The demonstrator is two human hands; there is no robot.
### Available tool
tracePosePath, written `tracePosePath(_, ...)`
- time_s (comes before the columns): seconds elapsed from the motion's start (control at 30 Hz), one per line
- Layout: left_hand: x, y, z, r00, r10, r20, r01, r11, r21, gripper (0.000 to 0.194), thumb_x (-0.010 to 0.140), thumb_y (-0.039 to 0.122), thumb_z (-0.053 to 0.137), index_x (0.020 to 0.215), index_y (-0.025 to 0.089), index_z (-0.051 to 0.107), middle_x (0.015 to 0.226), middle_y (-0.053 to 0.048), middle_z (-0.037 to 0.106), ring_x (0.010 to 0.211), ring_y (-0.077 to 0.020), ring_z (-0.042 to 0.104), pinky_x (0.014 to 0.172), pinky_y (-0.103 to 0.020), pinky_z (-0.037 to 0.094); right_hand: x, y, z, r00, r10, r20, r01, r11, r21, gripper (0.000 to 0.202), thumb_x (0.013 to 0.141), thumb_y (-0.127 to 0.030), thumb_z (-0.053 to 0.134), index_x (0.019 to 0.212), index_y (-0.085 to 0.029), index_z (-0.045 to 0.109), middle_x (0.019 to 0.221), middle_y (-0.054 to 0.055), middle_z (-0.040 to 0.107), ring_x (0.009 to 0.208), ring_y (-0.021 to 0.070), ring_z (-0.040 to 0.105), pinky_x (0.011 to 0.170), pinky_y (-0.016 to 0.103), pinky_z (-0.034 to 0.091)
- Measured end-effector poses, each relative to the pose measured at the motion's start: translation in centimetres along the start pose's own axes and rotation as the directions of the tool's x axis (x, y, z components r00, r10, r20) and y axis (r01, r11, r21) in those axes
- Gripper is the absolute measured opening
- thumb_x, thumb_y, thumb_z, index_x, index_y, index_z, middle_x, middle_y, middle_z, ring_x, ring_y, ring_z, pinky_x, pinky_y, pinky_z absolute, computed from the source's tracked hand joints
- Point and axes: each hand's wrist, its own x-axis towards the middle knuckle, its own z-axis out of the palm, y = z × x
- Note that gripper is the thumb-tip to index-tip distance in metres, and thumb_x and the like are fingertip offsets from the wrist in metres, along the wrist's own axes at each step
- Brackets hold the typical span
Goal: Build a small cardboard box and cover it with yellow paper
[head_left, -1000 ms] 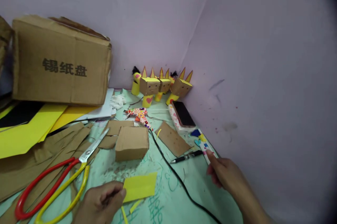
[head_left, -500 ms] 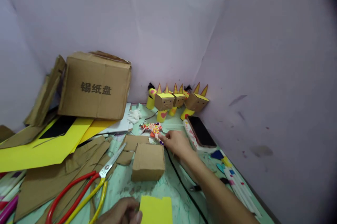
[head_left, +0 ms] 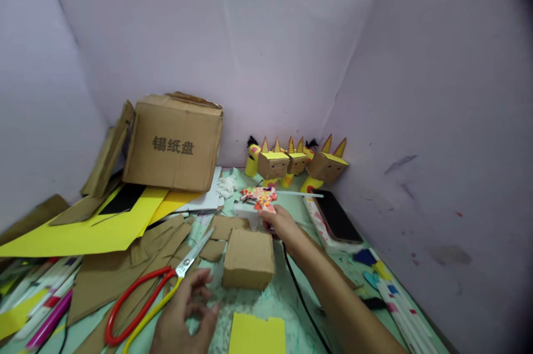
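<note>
My right hand is wrapped round the handle of a colourfully patterned hot glue gun. A white glue stick sticks out of its back, and a black cord runs down from it. The gun's nozzle points left. My left hand is open with curled, parted fingers, holding nothing, beside the scissors with red and yellow handles. Between my hands lies a small cardboard box. In front of it, at the bottom edge, is a yellow piece of paper.
At the back left stands a large cardboard box, with yellow sheets and cardboard scraps before it. Cardboard animal figures line the back wall. A phone and several markers lie on the right.
My right hand has picked up the hot glue gun and raised it a little. My left hand has let go of the yellow paper and moved left with fingers opened. The view has shifted slightly.
</note>
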Motion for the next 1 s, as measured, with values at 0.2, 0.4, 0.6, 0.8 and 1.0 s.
tracePosePath(0.2, 2.6, 0.4, 0.6, 0.951, 0.071, 0.301, -0.043, 0.994, -0.098, 0.075, 0.064, 0.023, 0.065, 0.132, 0.016, 0.036, 0.135, -0.016, 0.047, 0.119, -0.0303, 0.049, 0.101, -0.042, 0.039, -5.9, -1.5, -3.3, 0.976, -0.173, -0.133, 0.196, 0.962, 0.191, 0.041, 0.072, -0.043, 0.06, 0.101, -0.016, 0.051, 0.074, 0.001, 0.059, 0.055, 0.0136, 0.056, 0.052, 0.025, 0.047)
tracePosePath(0.4, 5.0, 1.4, 1.8, 0.871, 0.176, 0.459, -0.129, 0.983, -0.133, 0.089, 0.058, 0.018, 0.066, 0.138, 0.013, 0.027, 0.138, -0.017, 0.044, 0.126, -0.0336, 0.042, 0.103, -0.045, 0.035, -11.0, 1.0, -4.9, 0.96, -0.202, -0.193, 0.248, 0.934, 0.257, 0.034, 0.073, -0.046, 0.065, 0.093, -0.019, 0.061, 0.078, 0.004, 0.067, 0.056, 0.0141, 0.055, 0.056, 0.027, 0.046)
tracePosePath(0.6, 4.5, 1.2, 2.4, 0.938, 0.179, 0.297, -0.126, 0.974, -0.188, 0.084, 0.058, 0.021, 0.07, 0.132, 0.016, 0.031, 0.132, -0.015, 0.049, 0.12, -0.0327, 0.048, 0.101, -0.047, 0.036, -12.0, 2.5, -5.7, 0.99, -0.103, -0.098, 0.14, 0.829, 0.541, 0.048, 0.069, -0.044, 0.068, 0.107, -0.016, 0.059, 0.057, 0.0, 0.059, 0.046, 0.0097, 0.045, 0.04, 0.02, 0.031)
tracePosePath(0.8, 3.1, 1.1, 2.0, 0.965, 0.258, 0.035, -0.256, 0.965, -0.051, 0.073, 0.063, 0.027, 0.067, 0.127, 0.016, 0.032, 0.122, -0.018, 0.055, 0.111, -0.0323, 0.054, 0.092, -0.05, 0.044, -12.5, 2.7, -5.9, 0.988, -0.14, 0.06, 0.103, 0.903, 0.418, 0.046, 0.071, -0.046, 0.065, 0.101, -0.013, 0.059, 0.05, -0.005, 0.046, 0.042, 0.0066, 0.032, 0.038, 0.019, 0.023)
tracePosePath(1.0, 3.1, 0.8, 2.2, 0.93, 0.365, -0.042, -0.36, 0.928, 0.094, 0.068, 0.071, 0.027, 0.064, 0.13, 0.017, 0.031, 0.125, -0.017, 0.052, 0.114, -0.0308, 0.052, 0.095, -0.051, 0.042, -13.6, 2.5, -5.5, 0.975, -0.2, 0.094, 0.176, 0.961, 0.213, 0.034, 0.072, -0.05, 0.062, 0.066, -0.017, 0.056, 0.055, -0.001, 0.05, 0.045, 0.009, 0.037, 0.043, 0.022, 0.029)
